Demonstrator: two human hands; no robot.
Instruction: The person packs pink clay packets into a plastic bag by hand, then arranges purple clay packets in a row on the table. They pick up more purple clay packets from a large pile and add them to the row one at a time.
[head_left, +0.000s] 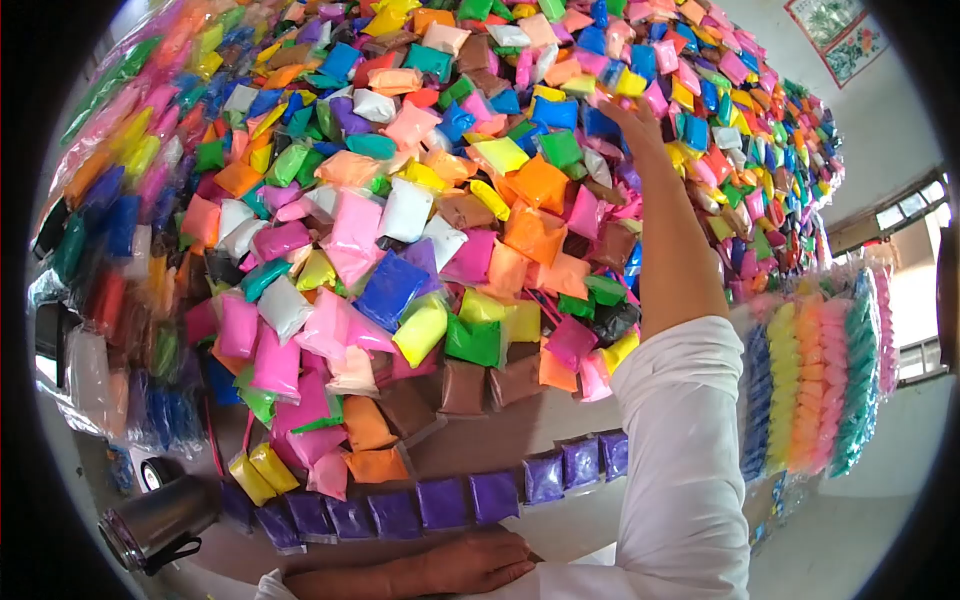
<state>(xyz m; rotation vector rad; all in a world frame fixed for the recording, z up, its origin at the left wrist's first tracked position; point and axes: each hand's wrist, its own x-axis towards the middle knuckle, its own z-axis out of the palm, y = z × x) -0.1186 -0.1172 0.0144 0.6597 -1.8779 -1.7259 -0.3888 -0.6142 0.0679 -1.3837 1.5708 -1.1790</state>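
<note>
A large heap of small clear-wrapped packets (533, 234) in many colours fills the table in front of me. My right hand (632, 122) reaches far into the upper right of it, fingers stretched out and apart over the packets. A dark blue packet (598, 124) lies right beside its fingers. Close to the table's front edge my left hand (487, 560) rests with its fingers curled in; whatever may be inside them is hidden. Just beyond it runs a row of purple packets (441, 503), laid side by side along the edge.
At the lower left a metal thermos flask (160, 525) lies tilted by the table edge. Strips of packets sorted by colour (808, 370) hang at the right. Large clear bags of packets (120, 190) stand along the left. Behind on the wall is a picture (838, 40).
</note>
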